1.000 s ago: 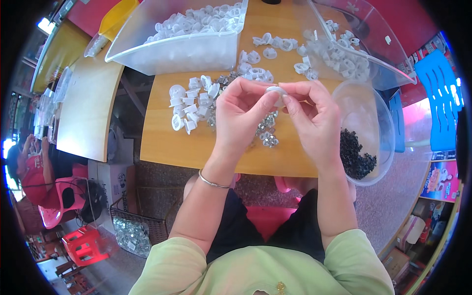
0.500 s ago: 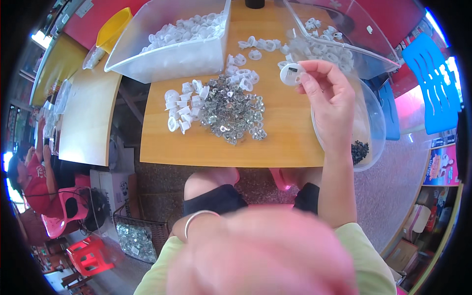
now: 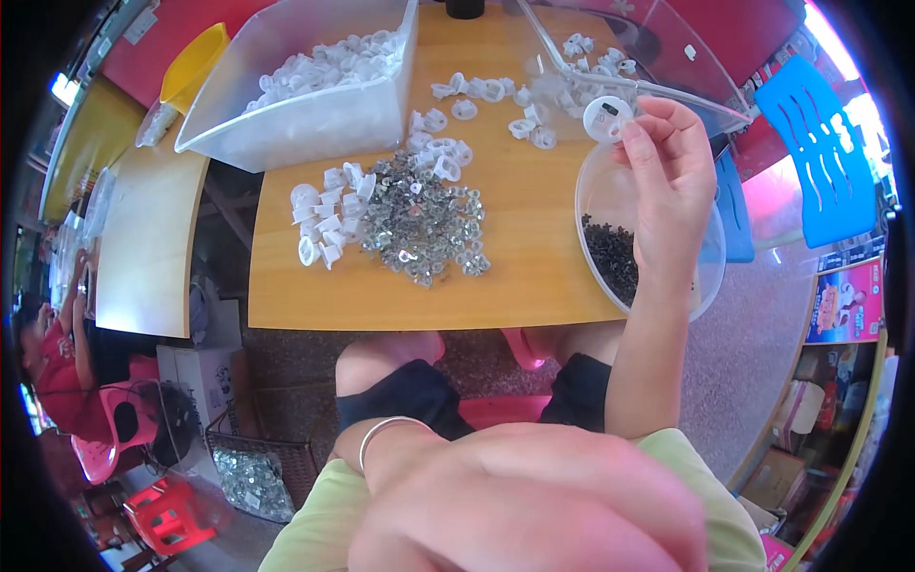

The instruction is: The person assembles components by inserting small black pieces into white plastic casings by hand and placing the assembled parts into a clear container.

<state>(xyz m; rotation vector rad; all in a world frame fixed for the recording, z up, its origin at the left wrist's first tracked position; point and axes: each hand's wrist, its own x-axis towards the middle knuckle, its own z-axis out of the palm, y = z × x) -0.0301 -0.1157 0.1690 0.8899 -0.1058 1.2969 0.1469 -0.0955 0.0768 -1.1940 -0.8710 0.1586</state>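
My right hand [image 3: 670, 172] is raised over the right side of the table. Between thumb and forefinger it pinches a round white plastic cap [image 3: 602, 116] with a small black piece on its flat face. Below this hand stands a clear round bowl [image 3: 713, 272] with small black parts [image 3: 610, 255] in it. My left hand [image 3: 534, 505], a bangle at its wrist, looms large at the bottom, close in front of me; its fingers are hidden. On the table lie a heap of small shiny clear pieces [image 3: 419, 224] and, left of it, several white plastic fittings [image 3: 326, 217].
A large white bin [image 3: 286, 141] of white fittings stands at the back left, a clear bin [image 3: 639, 88] at the back right. A blue slatted stool [image 3: 820, 148] is at the right. Below left sit a basket [image 3: 300, 467] and a red stool [image 3: 170, 515]. A person in red [image 3: 62, 381] sits far left.
My right hand has shifted right with the cap still pinched, uncovering more black parts in the bowl. The blurred left hand now appears sharper. The whole view has moved slightly.
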